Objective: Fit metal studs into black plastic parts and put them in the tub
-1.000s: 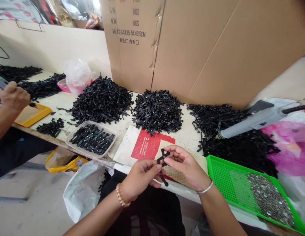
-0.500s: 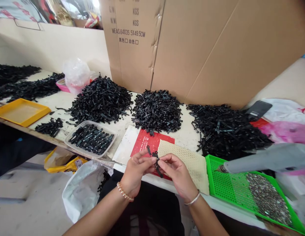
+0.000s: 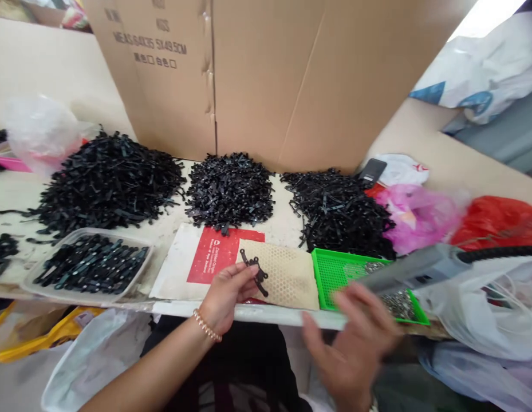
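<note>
the left hand (image 3: 227, 297) pinches a small black plastic piece (image 3: 257, 276) above a perforated beige mat (image 3: 283, 274). the blurred right hand (image 3: 351, 349), open and well apart, sits at 4 o'clock near a green mesh tray (image 3: 334, 274) of metal studs (image 3: 397, 303) and a grey corded gun (image 3: 414, 269). a clear plastic tub (image 3: 87, 230) at 9 o'clock holds aligned black pieces (image 3: 91, 264); far more lie in loose black heaps (image 3: 229, 191) at 12 o'clock.

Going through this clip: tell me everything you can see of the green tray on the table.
The green tray is shallow, bright and plastic-looking, with a perforated floor and raised rim. It lies flat at the front edge of the table, right of a beige perforated mat, and holds a heap of small silvery pieces. A gray handheld tool and the blurred right hand cover part of it from this view.
</note>
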`<state>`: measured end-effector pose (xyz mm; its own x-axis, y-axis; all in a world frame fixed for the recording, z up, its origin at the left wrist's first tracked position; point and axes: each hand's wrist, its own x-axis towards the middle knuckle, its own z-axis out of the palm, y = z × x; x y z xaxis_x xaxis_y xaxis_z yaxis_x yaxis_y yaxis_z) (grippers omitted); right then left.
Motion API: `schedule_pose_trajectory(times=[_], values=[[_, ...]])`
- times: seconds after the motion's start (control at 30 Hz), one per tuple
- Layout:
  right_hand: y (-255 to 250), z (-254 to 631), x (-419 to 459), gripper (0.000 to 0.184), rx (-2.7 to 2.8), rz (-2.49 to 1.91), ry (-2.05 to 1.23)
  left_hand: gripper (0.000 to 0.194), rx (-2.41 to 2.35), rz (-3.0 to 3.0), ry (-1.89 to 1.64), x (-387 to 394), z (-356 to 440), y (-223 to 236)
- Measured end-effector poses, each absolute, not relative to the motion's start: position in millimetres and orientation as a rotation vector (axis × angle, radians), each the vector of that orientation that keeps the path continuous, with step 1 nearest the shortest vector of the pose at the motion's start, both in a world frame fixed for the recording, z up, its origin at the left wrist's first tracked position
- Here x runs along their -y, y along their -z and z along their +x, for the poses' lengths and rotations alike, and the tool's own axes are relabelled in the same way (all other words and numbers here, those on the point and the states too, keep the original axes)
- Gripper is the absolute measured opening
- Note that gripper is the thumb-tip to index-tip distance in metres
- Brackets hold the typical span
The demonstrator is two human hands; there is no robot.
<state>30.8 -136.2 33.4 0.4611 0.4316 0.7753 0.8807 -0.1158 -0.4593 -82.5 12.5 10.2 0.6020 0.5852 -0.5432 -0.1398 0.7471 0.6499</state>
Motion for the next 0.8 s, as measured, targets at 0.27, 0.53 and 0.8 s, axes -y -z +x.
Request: schedule_pose_trajectory(times=[0.27,0.53,0.8], values=[[-43.8,131.3,124.1,0.061,0.683,-1.501,-0.130,0.008,-0.777,0.725,-0.227,-21.3,8.5,-15.0],[-43.6,199.9,105.4,0.035,0.555,-1.283,-0.078,0.016,-0.826,0.901,-0.098,-8.5,33.7,9.5],[-14.2,220.4,111.5,0.032,0.415,-1.195,-0.151,0.020,-0.820,0.901,-0.088,-9.6,32.5,9.3]])
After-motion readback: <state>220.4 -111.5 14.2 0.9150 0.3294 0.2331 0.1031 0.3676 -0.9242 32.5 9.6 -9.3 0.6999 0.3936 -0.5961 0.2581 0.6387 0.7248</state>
